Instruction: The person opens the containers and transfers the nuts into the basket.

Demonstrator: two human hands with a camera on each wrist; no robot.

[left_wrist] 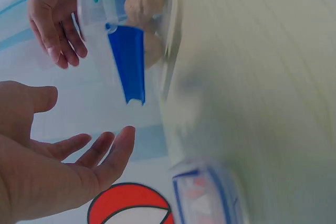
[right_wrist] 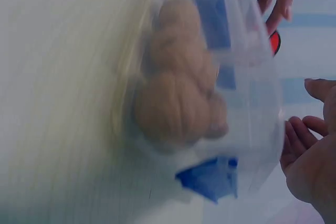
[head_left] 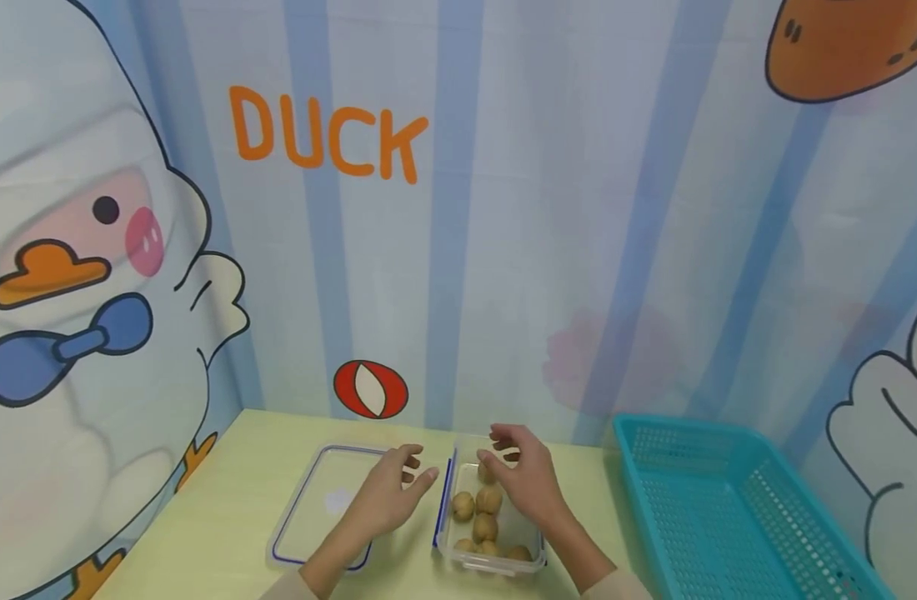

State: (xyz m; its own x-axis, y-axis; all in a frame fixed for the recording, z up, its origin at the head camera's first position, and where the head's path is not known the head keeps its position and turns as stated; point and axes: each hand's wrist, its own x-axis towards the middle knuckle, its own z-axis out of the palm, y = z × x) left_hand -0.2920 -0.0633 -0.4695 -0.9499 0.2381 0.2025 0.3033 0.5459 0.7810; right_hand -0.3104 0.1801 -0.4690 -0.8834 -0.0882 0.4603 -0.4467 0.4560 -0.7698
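Observation:
A clear plastic box [head_left: 496, 565] with blue side latches stands on the table and holds several walnuts [head_left: 485, 527], which show large but blurred in the right wrist view [right_wrist: 172, 109]. My right hand [head_left: 526, 478] hovers over the box's right side, fingers loosely bent, nothing between them. Left of the box, my left hand [head_left: 389, 497] hangs in the air with thumb and fingers spread and holds nothing. One blue latch [left_wrist: 128, 65] juts outward close to that hand in the left wrist view. The box's clear lid [head_left: 314, 510], with a blue seal line, lies flat beneath the left forearm.
A turquoise perforated basket [head_left: 699, 521] stands to the right on the pale yellow table [head_left: 203, 508]. Behind the table hangs a striped blue curtain [head_left: 503, 250] with cartoon prints.

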